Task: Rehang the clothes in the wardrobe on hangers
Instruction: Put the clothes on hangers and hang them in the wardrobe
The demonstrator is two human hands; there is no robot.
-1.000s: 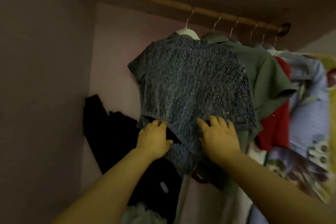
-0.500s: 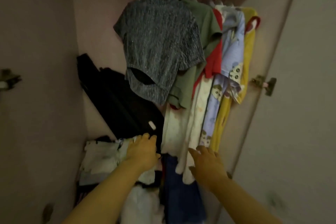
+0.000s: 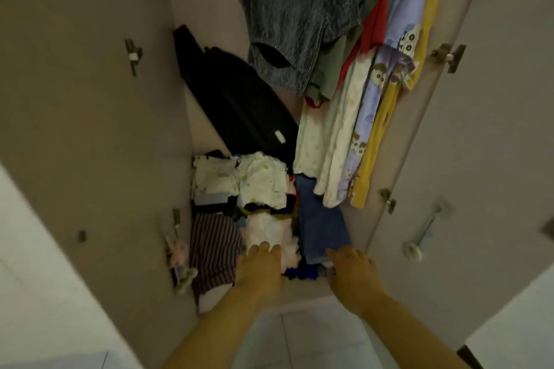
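A heap of loose clothes lies on the wardrobe floor: a striped garment [image 3: 214, 252], a white printed piece [image 3: 260, 180], a pale pink-white piece [image 3: 266, 228] and blue jeans [image 3: 320, 222]. My left hand [image 3: 260, 269] reaches down over the pale piece with its fingers relaxed, holding nothing. My right hand [image 3: 355, 274] hovers at the near end of the jeans, fingers loose and empty. Above hangs the grey knitted top [image 3: 296, 12], with green [image 3: 344, 54], red, cream [image 3: 332, 135], lilac [image 3: 386, 78] and yellow [image 3: 386, 117] garments beside it. The rail and hangers are out of frame.
A black suitcase [image 3: 233, 99] leans against the wardrobe's back wall. The left door [image 3: 75, 129] and right door [image 3: 479, 129] stand open, the right one with a handle [image 3: 425, 231]. A small soft toy [image 3: 180, 260] hangs at the left door's hinge. Pale floor tiles [image 3: 314, 338] lie below.
My view has tilted down from the rail to the wardrobe floor. Both hands let go of the grey top's hem and came down to the heap of clothes.
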